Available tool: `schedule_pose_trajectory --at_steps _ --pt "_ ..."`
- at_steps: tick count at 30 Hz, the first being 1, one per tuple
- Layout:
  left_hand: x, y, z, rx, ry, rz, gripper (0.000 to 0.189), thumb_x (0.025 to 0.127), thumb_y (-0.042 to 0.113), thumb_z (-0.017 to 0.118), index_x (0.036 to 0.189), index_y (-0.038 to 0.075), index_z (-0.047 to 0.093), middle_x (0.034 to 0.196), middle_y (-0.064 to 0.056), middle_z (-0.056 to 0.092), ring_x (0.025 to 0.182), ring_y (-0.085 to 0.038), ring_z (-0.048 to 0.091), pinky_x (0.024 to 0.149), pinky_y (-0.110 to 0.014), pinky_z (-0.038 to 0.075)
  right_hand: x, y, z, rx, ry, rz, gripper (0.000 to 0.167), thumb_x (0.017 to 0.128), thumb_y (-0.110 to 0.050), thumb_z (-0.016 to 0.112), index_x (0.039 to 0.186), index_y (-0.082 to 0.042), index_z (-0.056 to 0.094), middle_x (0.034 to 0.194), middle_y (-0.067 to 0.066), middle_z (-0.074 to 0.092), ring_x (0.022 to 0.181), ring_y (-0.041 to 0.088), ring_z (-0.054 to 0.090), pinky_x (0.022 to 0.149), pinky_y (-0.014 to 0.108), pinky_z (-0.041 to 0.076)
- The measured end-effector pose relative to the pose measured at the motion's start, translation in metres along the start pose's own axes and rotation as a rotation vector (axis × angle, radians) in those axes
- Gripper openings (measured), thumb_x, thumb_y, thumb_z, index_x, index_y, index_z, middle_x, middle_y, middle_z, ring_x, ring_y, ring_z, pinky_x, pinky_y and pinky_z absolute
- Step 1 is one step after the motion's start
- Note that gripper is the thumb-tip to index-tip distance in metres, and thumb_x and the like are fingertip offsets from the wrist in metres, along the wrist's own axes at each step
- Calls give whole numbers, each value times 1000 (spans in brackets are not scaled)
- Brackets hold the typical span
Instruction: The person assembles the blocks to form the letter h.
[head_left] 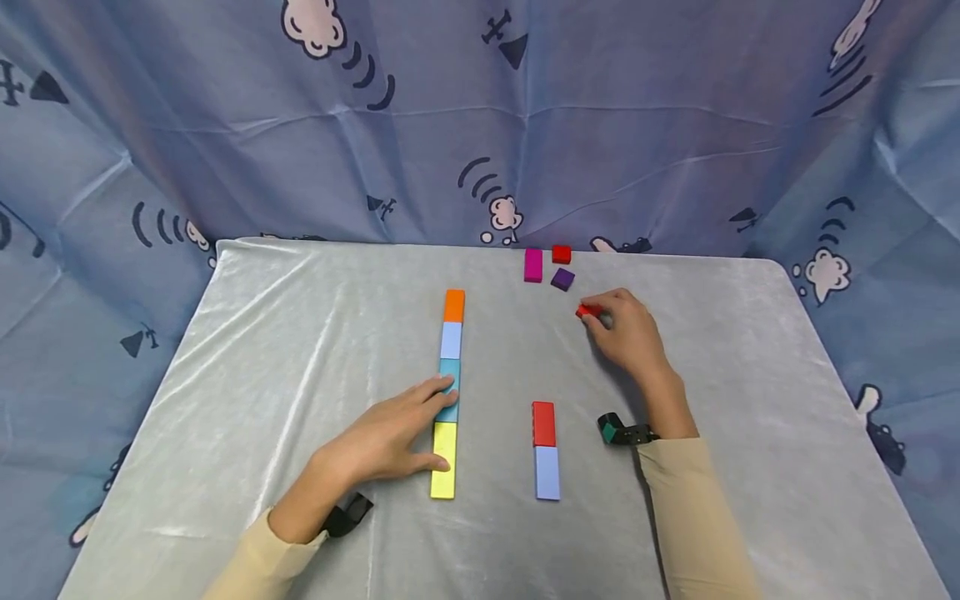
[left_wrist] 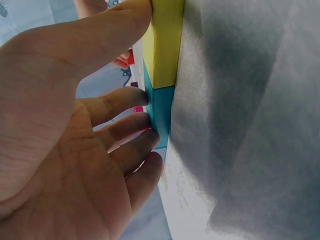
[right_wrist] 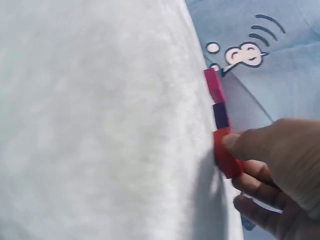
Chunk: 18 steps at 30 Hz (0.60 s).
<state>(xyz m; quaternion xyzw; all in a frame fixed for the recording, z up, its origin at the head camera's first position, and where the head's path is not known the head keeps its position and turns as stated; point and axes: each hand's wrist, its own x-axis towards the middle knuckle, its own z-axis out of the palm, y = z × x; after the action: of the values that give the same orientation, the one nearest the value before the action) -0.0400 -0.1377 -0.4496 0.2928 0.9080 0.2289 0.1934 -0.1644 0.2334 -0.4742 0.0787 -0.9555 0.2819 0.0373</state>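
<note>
A row of blocks runs away from me at centre left: a yellow block [head_left: 443,483] nearest, then a teal block [head_left: 447,414], a light blue block [head_left: 451,340] and an orange block [head_left: 454,306]. My left hand [head_left: 378,437] rests along this row, fingers extended. Its thumb touches the yellow block and its fingertips lie on the teal one. Farther back on the right, my right hand [head_left: 626,333] pinches a small red block [right_wrist: 227,155] between thumb and fingers. In the right wrist view, the thumb lies across the red block's face.
A second, shorter row has a red block [head_left: 543,424] end to end with a periwinkle block [head_left: 547,473]. Near the far edge lie a magenta block [head_left: 533,266], a purple block [head_left: 562,279] and another red block [head_left: 561,254]. A patterned blue curtain [head_left: 420,150] surrounds the cloth-covered table [head_left: 300,350].
</note>
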Motion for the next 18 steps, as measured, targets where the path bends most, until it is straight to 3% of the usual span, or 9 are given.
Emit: schedule_pose_trajectory --at_steps 7,18 --pt "-1 -1 2 2 6 6 90 90 41 85 161 6 43 174 -11 31 162 -32 33 127 -52 40 -3 -7 -6 17 -114 -89 38 101 -9 69 138 -1 68 127 23 66 116 40 64 106 62 54" --pt "-1 0 1 27 21 18 90 89 41 85 160 5 44 174 -13 32 161 -32 35 127 -50 40 -23 -28 -6 70 -150 -178 35 99 -8 72 134 -2 72 122 18 68 116 36 65 104 58 56"
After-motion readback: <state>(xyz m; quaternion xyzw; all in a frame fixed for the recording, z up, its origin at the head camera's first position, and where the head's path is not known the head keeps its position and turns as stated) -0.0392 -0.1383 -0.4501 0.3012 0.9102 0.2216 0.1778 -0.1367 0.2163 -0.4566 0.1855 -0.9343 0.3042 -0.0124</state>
